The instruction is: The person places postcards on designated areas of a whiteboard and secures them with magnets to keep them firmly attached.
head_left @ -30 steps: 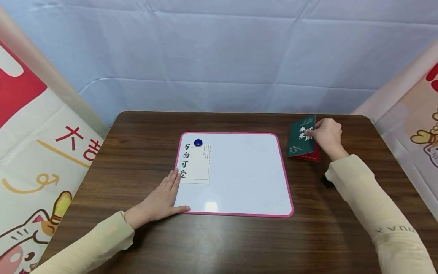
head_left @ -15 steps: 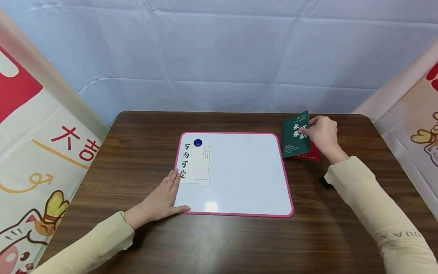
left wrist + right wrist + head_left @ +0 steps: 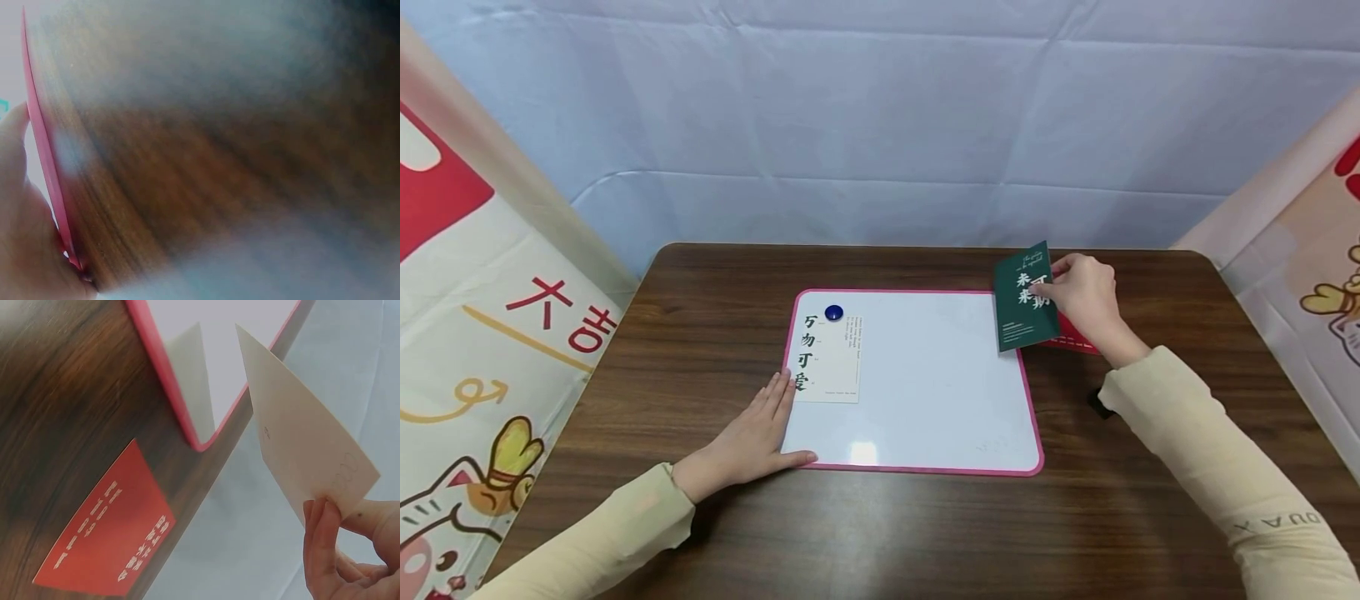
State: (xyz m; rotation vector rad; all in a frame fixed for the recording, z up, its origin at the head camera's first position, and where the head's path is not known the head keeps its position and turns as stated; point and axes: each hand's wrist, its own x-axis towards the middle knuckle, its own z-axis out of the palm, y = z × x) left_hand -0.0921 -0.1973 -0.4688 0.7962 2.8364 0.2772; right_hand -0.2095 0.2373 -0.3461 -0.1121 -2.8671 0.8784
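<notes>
Green postcard [image 3: 1017, 310] hung tilted over the far right corner of the whiteboard [image 3: 932, 392], just left of the nearer right hand [image 3: 1084, 293] pinching it, long axis roughly along the whiteboard's right side; left hand [image 3: 758, 435] rested straight-fingered at the near left corner.

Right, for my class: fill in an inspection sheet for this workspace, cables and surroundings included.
Surface: brown table, pink-edged whiteboard on it.
Job's things: green card, held tilted; red card on table; white card on board, blue disc at its top.
Clutter: small black object, partly hidden by right sleeve.
Hands: left hand rests on board's corner; right hand pinches green card.
Cables: nothing seen.
Surroundings: pale backdrop; printed sheets both sides.
</notes>
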